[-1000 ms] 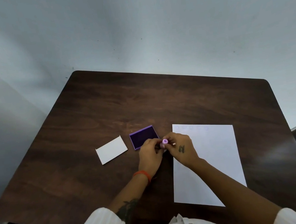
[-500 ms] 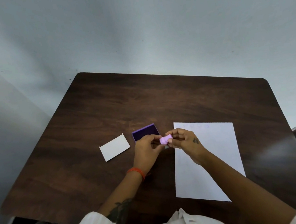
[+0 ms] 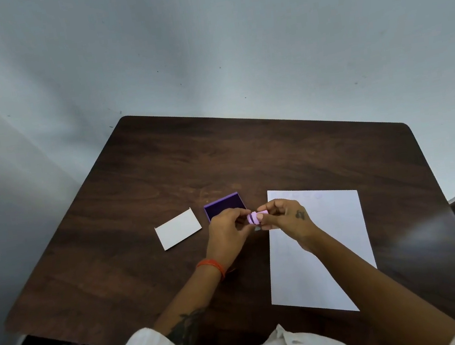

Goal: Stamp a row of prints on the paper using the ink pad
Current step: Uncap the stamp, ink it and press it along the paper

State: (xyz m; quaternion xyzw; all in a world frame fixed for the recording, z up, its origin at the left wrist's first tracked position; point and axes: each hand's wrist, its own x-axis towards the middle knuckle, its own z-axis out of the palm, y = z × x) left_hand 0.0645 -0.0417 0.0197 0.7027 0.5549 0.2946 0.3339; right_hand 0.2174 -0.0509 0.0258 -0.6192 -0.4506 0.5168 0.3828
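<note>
Head view: my left hand (image 3: 228,230) and right hand (image 3: 287,218) both pinch the small pink stamp (image 3: 256,217), held lying sideways above the table (image 3: 163,180). Open purple ink pad (image 3: 223,205) sits just behind my left hand. White paper (image 3: 331,245) lies under my right forearm. White card (image 3: 178,228) left of the pad.

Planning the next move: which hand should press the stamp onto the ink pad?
Right, probably: the right hand grips the stamp body, and the open ink pad lies just beside it.
</note>
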